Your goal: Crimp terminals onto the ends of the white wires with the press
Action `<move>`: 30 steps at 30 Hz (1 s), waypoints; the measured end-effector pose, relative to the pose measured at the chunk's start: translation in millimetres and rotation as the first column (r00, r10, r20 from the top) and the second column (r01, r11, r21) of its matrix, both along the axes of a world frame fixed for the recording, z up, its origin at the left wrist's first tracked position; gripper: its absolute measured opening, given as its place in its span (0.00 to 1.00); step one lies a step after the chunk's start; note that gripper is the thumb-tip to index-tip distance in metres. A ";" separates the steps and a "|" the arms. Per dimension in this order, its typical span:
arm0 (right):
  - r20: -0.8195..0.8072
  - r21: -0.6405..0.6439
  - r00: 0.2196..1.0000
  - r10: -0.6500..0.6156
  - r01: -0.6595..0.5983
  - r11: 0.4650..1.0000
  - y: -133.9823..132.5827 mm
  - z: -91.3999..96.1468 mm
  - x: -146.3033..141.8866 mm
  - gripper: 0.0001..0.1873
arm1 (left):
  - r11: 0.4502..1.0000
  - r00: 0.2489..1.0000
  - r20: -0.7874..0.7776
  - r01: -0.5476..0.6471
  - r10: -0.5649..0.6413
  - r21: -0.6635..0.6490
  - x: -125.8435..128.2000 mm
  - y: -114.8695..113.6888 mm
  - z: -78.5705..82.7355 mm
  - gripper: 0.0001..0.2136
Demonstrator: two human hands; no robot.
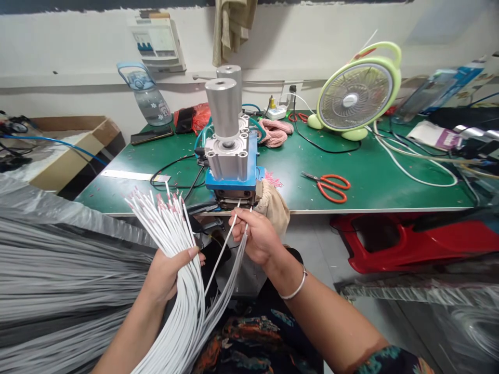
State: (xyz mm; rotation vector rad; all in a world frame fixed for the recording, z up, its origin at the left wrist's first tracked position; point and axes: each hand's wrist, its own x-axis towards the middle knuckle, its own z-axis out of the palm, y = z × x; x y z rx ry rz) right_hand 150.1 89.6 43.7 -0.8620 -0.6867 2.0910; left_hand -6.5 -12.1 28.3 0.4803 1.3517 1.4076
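My left hand (169,272) is wrapped round a thick bundle of white cables (171,234), whose upper ends fan out and show pinkish tips. Between the thumb and fingers of my right hand (255,234) is a white cable (221,254), its end at the front slot of a pneumatic press (230,161) with silver cylinders and a blue body. Several more thin strands (237,265) hang below the right hand; whether its lower fingers grip them I cannot tell. A beige cloth bag (275,205) hangs at the machine's right side, by the right hand.
On the green table (288,182) lie orange-handled scissors (331,186), a phone (152,135) and a white ruler strip (130,175). A green fan (353,98) and a water bottle (150,98) stand behind. Grey cables (70,280) fill the left; a red stool (370,244) is under the table.
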 end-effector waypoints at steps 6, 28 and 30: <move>0.234 0.316 0.972 -0.009 -0.067 0.947 -2.9 -14.6 10.2 0.13 | 0.998 0.999 -0.008 -0.035 0.035 -0.046 3.5 -1.9 -3.4 0.15; 0.263 0.337 0.965 -0.006 -0.086 0.938 -8.0 -17.8 12.0 0.12 | 1.000 0.998 -0.066 0.023 -0.023 -0.007 11.9 -4.8 -7.3 0.17; 0.185 0.282 0.982 0.045 -0.097 0.954 -9.0 -16.2 10.6 0.12 | 0.998 0.994 -0.093 0.065 -0.065 0.004 12.6 -3.5 -8.0 0.17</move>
